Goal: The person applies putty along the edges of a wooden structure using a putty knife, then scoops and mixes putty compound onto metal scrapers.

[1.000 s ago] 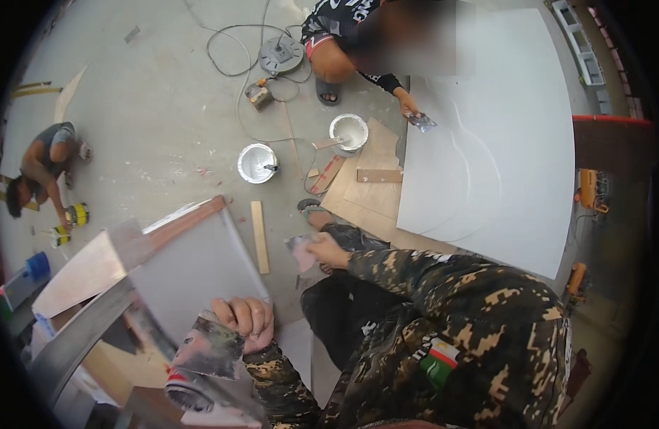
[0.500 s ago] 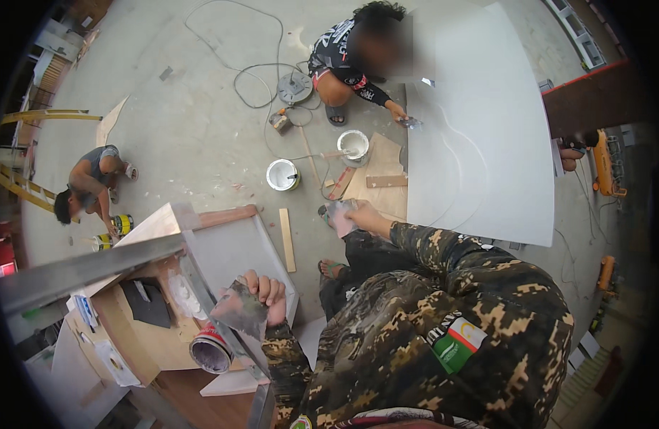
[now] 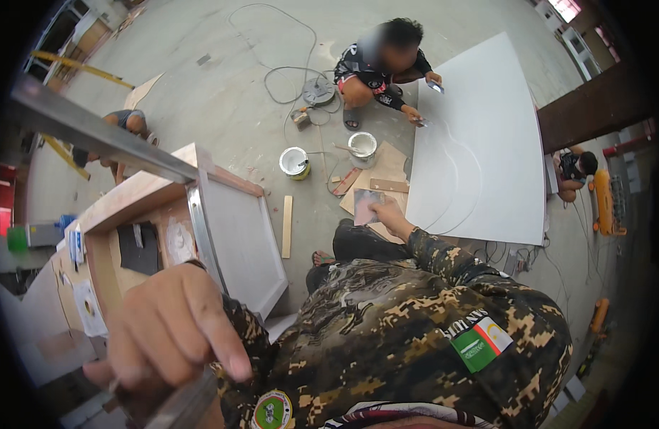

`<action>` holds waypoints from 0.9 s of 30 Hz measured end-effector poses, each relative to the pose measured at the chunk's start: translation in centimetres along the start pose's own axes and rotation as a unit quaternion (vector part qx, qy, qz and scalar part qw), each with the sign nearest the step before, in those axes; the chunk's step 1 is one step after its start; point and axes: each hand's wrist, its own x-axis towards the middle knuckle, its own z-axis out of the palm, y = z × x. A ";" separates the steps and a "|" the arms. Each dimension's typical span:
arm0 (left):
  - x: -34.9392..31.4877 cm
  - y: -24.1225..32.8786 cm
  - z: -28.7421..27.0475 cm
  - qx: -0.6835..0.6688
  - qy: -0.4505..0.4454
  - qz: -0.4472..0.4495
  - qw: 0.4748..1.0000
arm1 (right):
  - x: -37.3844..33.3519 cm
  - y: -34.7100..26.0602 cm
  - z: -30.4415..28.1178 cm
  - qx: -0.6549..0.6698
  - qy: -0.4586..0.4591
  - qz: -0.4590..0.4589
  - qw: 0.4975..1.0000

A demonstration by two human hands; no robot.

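My right hand [image 3: 391,217] is closed on a flat putty scraper [image 3: 366,206] smeared with pinkish filler, held in front of my body above the floor. Large and close at lower left is my left hand [image 3: 172,325], its fingers curled downward over a metal frame rail [image 3: 183,404]. Whatever its fingers hold is hidden behind the knuckles. Beyond it lies an open wooden cabinet [image 3: 104,247] with a dark sheet [image 3: 138,248] and a patch of white filler [image 3: 180,242] inside.
A co-worker [image 3: 386,68] crouches by a large white panel [image 3: 487,164], a scraper in each hand. Two open buckets [image 3: 294,163], a cable reel [image 3: 318,91] and wood pieces [image 3: 287,227] lie on the floor. A metal bar [image 3: 107,129] crosses at upper left.
My left hand has come up much closer to the view; its scraper and the red can are now out of sight. My right hand has moved slightly right with its scraper.
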 end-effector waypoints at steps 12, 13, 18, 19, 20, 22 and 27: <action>17.7 -18.3 9.1 -0.150 0.044 0.104 0.982 | 0.0 0.5 -18.4 0.107 0.119 -0.049 0.986; 20.0 -20.9 9.1 -0.184 0.021 0.102 0.977 | 0.7 0.4 -20.7 0.152 0.122 -0.047 0.980; 29.5 -38.4 12.0 -0.384 -0.168 0.010 0.908 | -0.4 -11.6 -42.3 0.240 0.324 -0.223 0.887; 31.6 -41.8 14.0 -0.406 -0.164 0.000 0.899 | -1.8 -13.7 -49.7 0.275 0.409 -0.268 0.828; 33.3 -43.9 15.5 -0.404 -0.153 -0.013 0.902 | -5.4 -18.6 -55.3 0.095 0.532 -0.281 0.793; 37.1 -47.7 18.9 -0.449 -0.183 -0.029 0.874 | -13.6 -18.3 -71.9 0.018 0.575 -0.327 0.750; 33.5 -48.5 17.5 -0.442 -0.133 -0.056 0.885 | -32.2 -26.4 -86.5 0.365 0.582 -0.469 0.555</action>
